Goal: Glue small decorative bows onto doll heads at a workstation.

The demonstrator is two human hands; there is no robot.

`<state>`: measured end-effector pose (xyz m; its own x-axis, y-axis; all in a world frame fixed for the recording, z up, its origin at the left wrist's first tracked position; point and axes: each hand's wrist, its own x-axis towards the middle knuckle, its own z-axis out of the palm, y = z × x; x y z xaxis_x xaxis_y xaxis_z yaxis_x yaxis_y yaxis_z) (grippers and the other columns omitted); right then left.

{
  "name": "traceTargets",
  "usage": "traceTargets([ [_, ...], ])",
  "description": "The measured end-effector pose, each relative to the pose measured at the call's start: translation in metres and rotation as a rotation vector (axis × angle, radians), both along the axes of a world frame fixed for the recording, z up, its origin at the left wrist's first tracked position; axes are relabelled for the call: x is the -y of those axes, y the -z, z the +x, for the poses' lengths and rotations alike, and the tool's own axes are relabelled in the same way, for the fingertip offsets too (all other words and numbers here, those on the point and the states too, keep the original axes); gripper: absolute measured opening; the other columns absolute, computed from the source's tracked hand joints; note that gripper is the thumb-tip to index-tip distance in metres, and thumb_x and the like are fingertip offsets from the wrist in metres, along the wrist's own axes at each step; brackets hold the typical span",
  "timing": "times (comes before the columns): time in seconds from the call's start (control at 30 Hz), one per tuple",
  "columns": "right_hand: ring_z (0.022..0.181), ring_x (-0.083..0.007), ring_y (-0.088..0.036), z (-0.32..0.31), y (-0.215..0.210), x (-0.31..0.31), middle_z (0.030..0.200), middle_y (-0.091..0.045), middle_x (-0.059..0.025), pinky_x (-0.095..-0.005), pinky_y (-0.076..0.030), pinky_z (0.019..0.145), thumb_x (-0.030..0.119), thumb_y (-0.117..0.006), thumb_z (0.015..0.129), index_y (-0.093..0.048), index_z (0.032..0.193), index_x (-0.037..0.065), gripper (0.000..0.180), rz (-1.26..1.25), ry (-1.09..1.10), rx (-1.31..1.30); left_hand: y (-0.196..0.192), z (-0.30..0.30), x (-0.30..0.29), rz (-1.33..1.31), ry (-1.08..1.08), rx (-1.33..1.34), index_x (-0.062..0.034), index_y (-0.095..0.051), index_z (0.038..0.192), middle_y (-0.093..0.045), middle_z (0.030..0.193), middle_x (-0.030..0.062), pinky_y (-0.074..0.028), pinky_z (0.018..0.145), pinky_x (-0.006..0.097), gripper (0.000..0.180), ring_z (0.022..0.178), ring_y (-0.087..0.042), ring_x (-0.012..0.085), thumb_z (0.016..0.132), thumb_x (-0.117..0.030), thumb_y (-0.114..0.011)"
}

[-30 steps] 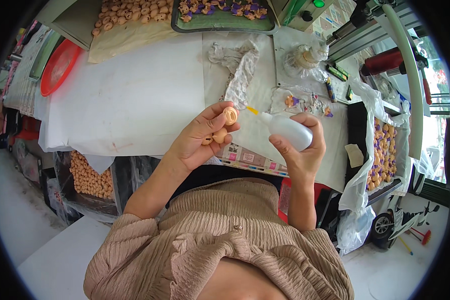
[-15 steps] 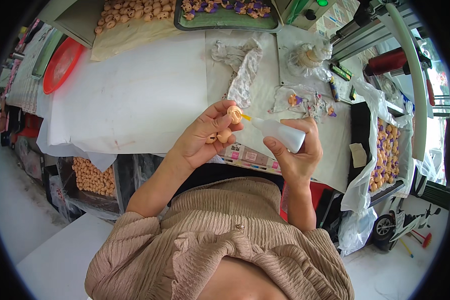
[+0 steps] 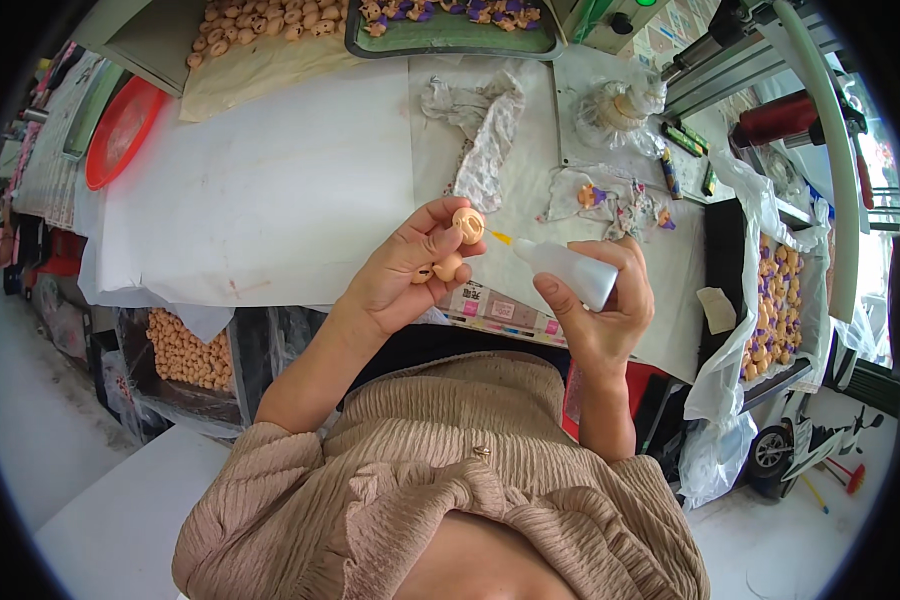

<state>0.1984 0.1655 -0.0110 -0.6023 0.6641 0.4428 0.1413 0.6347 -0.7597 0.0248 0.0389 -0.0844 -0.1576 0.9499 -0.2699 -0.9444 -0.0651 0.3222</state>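
My left hand [image 3: 410, 262] pinches a small round peach-coloured doll head [image 3: 468, 226] between thumb and fingertips, its hollowed side turned toward the right. Two more peach pieces [image 3: 446, 267] are tucked in the lower fingers of the same hand. Wrapped around a white squeeze bottle [image 3: 575, 273] is my right hand [image 3: 610, 310]. The bottle lies tilted, its yellow needle tip [image 3: 500, 237] pointing at the head, with a small space between the tip and the piece. Both hands are above the table's front edge.
White paper covers the table [image 3: 270, 200]. A crumpled cloth [image 3: 485, 140] lies beyond my hands. At the back are a green tray [image 3: 455, 42] of purple-and-peach figures and many loose heads [image 3: 270, 18]. A red basin [image 3: 125, 130] stands left; a lined box [image 3: 770, 310] of figures stands right.
The bottle has drawn back slightly to the right, its tip moving away from the head. My left hand has barely moved; the head is turned a little.
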Motion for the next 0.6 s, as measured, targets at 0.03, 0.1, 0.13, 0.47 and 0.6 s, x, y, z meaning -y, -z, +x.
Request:
traceTargets([
  [0.03,0.07,-0.0156,-0.054,0.001,0.0,0.0,0.08,-0.057,-0.0054,-0.028,-0.042,0.059,0.018,-0.087,0.066,-0.064,0.091,0.002,0.037,0.019,-0.004,0.003,0.0,0.0,0.0,-0.004,-0.001,-0.005,-0.0121,-0.053,0.126,-0.057,0.122,0.0067,-0.059,0.077,0.029,0.035,0.102,-0.062,0.0174,0.092,-0.008,-0.061],
  [0.1,0.069,-0.0159,-0.054,0.003,-0.001,0.001,0.079,-0.057,-0.0056,-0.0281,-0.042,0.059,0.019,-0.087,0.066,-0.064,0.09,0.002,0.037,0.018,-0.009,0.005,0.0,0.001,0.0,-0.009,-0.004,-0.011,-0.012,-0.053,0.126,-0.057,0.122,0.0066,-0.059,0.078,0.029,0.035,0.102,-0.062,0.0175,0.092,-0.008,-0.062],
  [0.13,0.069,-0.0161,-0.054,0.004,-0.001,0.001,0.079,-0.057,-0.0057,-0.0282,-0.042,0.059,0.019,-0.087,0.066,-0.064,0.09,0.002,0.037,0.018,-0.015,0.008,0.0,0.002,0.001,-0.012,-0.006,-0.016,-0.0119,-0.053,0.126,-0.056,0.123,0.0067,-0.059,0.078,0.029,0.035,0.103,-0.062,0.0177,0.092,-0.008,-0.062],
  [0.47,0.069,-0.0157,-0.054,0.001,-0.001,0.001,0.08,-0.057,-0.0058,-0.0277,-0.042,0.059,0.018,-0.087,0.065,-0.065,0.091,0.003,0.037,0.012,0.002,-0.023,-0.002,0.003,-0.001,-0.008,0.009,-0.053,-0.0123,-0.053,0.127,-0.055,0.125,0.007,-0.059,0.078,0.029,0.036,0.104,-0.062,0.0181,0.092,-0.01,-0.062],
  [0.6,0.069,-0.015,-0.053,-0.003,0.0,0.001,0.08,-0.057,-0.0053,-0.0271,-0.041,0.059,0.017,-0.087,0.065,-0.065,0.091,0.003,0.037,0.008,-0.019,-0.044,-0.002,0.003,0.0,-0.021,0.016,-0.059,-0.0117,-0.052,0.127,-0.055,0.125,0.0071,-0.06,0.078,0.028,0.036,0.105,-0.062,0.0183,0.092,-0.01,-0.061],
])
